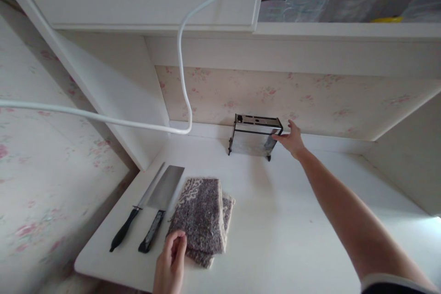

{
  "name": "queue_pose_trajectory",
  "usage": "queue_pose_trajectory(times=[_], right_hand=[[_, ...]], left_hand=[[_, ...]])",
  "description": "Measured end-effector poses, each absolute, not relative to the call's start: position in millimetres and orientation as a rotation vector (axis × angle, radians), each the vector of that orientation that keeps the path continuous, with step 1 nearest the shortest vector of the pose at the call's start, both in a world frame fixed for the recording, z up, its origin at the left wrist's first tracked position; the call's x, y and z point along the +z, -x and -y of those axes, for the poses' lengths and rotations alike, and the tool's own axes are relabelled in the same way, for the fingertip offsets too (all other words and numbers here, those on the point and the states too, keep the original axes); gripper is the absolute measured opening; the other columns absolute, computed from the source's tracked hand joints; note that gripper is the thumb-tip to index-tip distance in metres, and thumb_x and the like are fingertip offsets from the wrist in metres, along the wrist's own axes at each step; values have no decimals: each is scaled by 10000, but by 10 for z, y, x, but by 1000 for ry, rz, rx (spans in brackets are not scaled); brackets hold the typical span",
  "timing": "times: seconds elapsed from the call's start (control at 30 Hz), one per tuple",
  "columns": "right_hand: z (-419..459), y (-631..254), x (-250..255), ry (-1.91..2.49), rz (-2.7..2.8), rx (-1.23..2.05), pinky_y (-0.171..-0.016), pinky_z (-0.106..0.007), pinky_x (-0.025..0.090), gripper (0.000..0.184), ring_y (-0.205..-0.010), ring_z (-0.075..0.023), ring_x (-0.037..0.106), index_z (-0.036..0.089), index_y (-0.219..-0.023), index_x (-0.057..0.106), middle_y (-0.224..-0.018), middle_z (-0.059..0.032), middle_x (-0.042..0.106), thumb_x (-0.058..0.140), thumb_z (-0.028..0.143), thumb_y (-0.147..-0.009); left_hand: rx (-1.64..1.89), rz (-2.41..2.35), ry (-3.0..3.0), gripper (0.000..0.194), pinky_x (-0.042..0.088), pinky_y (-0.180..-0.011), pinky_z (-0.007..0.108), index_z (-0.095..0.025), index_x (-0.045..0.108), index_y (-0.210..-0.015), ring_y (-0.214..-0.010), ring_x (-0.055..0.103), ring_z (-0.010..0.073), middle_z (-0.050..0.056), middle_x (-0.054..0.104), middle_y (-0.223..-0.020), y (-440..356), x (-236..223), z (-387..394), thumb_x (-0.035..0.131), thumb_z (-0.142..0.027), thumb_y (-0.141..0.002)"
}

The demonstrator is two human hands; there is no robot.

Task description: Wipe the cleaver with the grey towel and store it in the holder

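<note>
holder, metal, slotted on top, at far middle of white table; right hand at its right end.
right thumb and fingers spread apart, thumb at the holder's edge, contact unclear. left hand curled at near left corner of folded gray cloth; cannot tell if it pinches any. left of cloth: 1 cleaver, then 1 sharpening steel, both black-handled, pointing far.
</note>
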State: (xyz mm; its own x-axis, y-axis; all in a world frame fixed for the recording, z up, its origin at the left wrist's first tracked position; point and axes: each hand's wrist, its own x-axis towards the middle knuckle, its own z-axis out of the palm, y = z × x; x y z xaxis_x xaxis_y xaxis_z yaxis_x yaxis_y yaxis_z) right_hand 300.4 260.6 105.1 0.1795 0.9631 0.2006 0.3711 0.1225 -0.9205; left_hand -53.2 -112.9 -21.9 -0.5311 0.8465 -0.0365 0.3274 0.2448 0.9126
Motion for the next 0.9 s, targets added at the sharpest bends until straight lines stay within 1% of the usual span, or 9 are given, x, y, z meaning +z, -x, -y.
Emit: queue_pose_trajectory(times=[0.1,0.17,0.27,0.33,0.43,0.53,0.63,0.73,0.9], right_hand=[[-2177,-2833,865,1479,1363,682,-620,-267,491,790,-821,-161,597,200,-1379,336,-1353,-172,411,700,347,-693],[-1790,-2661,723,1440,1502,857,-599,-279,498,537,-741,-164,602,191,-1207,515,-1117,-103,591,656,369,-721],[-1151,-2350,608,1272,1817,1099,-642,-307,514,301,-706,-179,617,190,-989,653,-873,-54,668,677,310,-715],[-769,-2137,625,980,2295,1092,-811,-358,505,358,-927,-206,618,226,-1159,614,-1111,-82,647,597,282,-806],[-354,-1841,690,613,2744,884,-1060,-450,333,566,-1283,-269,419,267,-1331,503,-1393,-93,479,646,376,-794],[-115,-1583,626,436,2930,767,-1127,-520,174,857,-1392,-327,247,251,-1446,354,-1525,-128,282,671,576,-720],[15,-1365,421,470,2956,660,-1137,-560,41,942,-1427,-349,129,178,-1496,240,-1555,-176,150,601,632,-754],[69,-1215,250,662,2896,539,-1138,-545,115,881,-1409,-361,191,107,-1485,256,-1542,-214,165,586,552,-800],[-17,-1293,286,987,2739,523,-1009,-417,397,589,-1202,-293,505,132,-1393,427,-1339,-156,531,478,151,-806]], left_hand=[[1261,-2112,-1148,435,557,-715,301,-185,626,-981,-869,689,249,99,720,-954,709,-130,1155,520,-572,-812],[1210,-2255,-1290,397,542,-739,305,-198,614,-996,-866,684,239,93,711,-979,897,-38,1132,492,-540,-838],[953,-2407,-1604,340,507,-784,329,-196,586,-1029,-894,658,241,96,680,-1020,1172,113,1044,432,-466,-891],[706,-2459,-1798,333,478,-839,358,-180,573,-1065,-956,626,262,109,653,-1049,1285,181,979,404,-423,-912],[397,-2570,-1904,374,448,-878,391,-131,564,-1117,-998,592,296,137,628,-1063,1328,188,924,391,-397,-920],[207,-2632,-1835,404,454,-847,391,-92,563,-1121,-965,602,307,156,626,-1044,1302,113,921,379,-393,-922],[138,-2600,-1728,422,459,-818,386,-87,558,-1116,-943,620,312,165,634,-1048,1294,55,914,385,-415,-914],[140,-2535,-1638,431,454,-813,375,-79,547,-1103,-971,627,318,188,638,-1067,1321,75,858,381,-427,-910],[175,-2317,-1466,305,445,-787,355,-136,568,-981,-977,637,306,177,654,-1038,1345,201,709,395,-368,-883]])
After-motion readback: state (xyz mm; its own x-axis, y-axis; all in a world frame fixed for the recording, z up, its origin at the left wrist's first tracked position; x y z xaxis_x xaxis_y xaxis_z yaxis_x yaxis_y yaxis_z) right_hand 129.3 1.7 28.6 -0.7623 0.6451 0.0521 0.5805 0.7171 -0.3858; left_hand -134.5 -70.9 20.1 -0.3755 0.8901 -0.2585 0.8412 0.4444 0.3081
